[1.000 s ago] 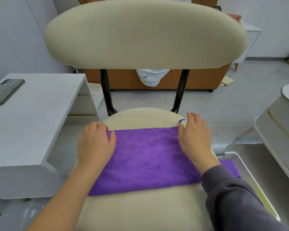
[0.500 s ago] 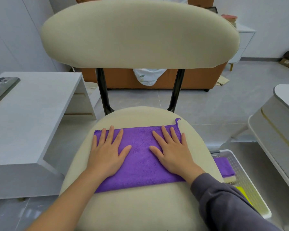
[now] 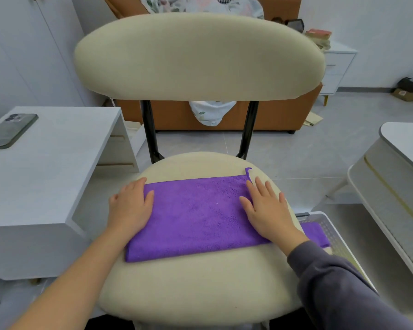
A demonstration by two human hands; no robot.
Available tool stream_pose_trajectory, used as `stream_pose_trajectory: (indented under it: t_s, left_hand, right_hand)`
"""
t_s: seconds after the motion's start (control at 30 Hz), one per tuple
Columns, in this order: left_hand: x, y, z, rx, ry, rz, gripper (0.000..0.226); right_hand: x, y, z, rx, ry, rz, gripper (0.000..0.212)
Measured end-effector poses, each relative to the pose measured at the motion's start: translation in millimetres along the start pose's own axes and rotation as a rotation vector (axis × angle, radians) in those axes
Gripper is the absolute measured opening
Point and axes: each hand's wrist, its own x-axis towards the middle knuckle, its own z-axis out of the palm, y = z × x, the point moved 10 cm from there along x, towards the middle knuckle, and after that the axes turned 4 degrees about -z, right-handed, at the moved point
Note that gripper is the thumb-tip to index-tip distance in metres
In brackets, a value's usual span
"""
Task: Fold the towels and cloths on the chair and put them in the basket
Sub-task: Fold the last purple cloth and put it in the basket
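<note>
At 5 o'clock the grey sleeve [image 3: 339,289] of the right arm runs off the lower edge, and at 7 o'clock the bare left forearm [image 3: 76,282] is cut off the same way. The sleeve and the cream chair seat [image 3: 200,287] cover most of the white perforated basket [image 3: 332,225], which stands on the floor at 4 o'clock just beside the chair. Only its far corner and part of its rim show. A folded purple cloth [image 3: 314,232] lies in it, its near end hidden behind the right wrist. The folded purple towel [image 3: 196,215] lies flat across the middle of the seat as a long band, both short ends covered by palms. A small loop [image 3: 248,169] pokes out at its far right corner.

Half a second ago both hands lay with spread fingers near the towel's middle; they have since slid apart to its ends. The left hand [image 3: 130,206] lies palm down at the 9 o'clock end, fingers straight and close together, the thumb on the towel and the outer fingers on the seat. The right hand [image 3: 268,210] lies flat at the 3 o'clock end, fingers straight and slightly parted. Neither hand grips anything.

At 12 o'clock the cream backrest [image 3: 198,55] hides much of an orange sofa [image 3: 272,115]. At 9 o'clock a phone [image 3: 10,131] lies on a white table [image 3: 45,175].
</note>
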Motion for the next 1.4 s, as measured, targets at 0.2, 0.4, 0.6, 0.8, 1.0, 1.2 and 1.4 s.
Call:
stream_pose_trajectory:
  t_s: [0.2, 0.4, 0.6, 0.8, 1.0, 1.2, 1.4]
  left_hand:
    - [25.8, -13.7, 1.3, -0.147, -0.214, -0.107, 0.014]
    - [29.5, 3.4, -3.3, -0.365, -0.241, -0.081, 0.015]
    - [2.3, -5.9, -0.8, -0.714, -0.330, -0.352, 0.027]
    - [-59.6, -33.0, 2.1, -0.549, -0.536, -0.477, 0.029]
    - [-110.8, -41.0, 2.7, -0.547, -0.670, -0.503, 0.019]
    - [-120.3, -47.6, 0.4, -0.584, -0.595, -0.477, 0.020]
    - [-123.9, -43.4, -4.8, -0.538, -0.564, -0.456, 0.029]
  right_hand:
    - [-9.8, 38.6, -20.0, 0.184, -0.035, 0.268, 0.035]
    - [-21.4, 25.4, -10.5, 0.045, -0.221, 0.216, 0.039]
    - [-47.1, 26.4, -10.4, 0.217, -0.166, 0.262, 0.035]
    - [-69.2, 41.3, -1.4, 0.290, -0.175, 0.355, 0.032]
    - [-88.2, 35.5, -6.0, 0.538, -0.012, 0.341, 0.020]
    - [-104.0, 40.5, -4.9, 0.936, 0.040, 0.432, 0.023]
    - [-115.4, 37.1, 4.0, 1.235, -0.052, 0.526, 0.020]
